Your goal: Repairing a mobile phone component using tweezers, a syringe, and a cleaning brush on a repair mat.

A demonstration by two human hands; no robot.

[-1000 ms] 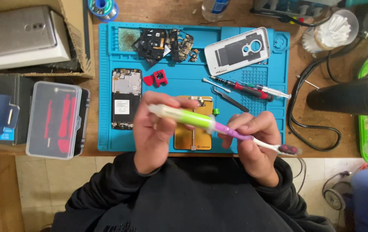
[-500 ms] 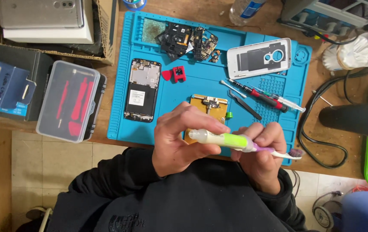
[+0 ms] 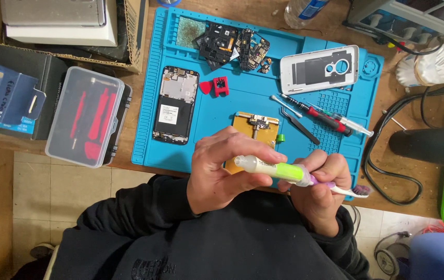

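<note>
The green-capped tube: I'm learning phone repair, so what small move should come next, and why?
Probably twist the green cap off: the left hand grips the tube, the right hand pinches its cap end along with a toothbrush, and it looks closed.

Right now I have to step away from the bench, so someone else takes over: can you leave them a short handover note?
Left hand: holds the pale end of a small tube with a green band.
Right hand: grips the tube's other end together with a toothbrush, bristles pointing right.
On the blue mat: opened phone body, white back cover, removed boards, screwdriver, tweezers, a yellow part beneath the hands.
Done: phone disassembled.
Left: nothing reassembled yet.
</note>
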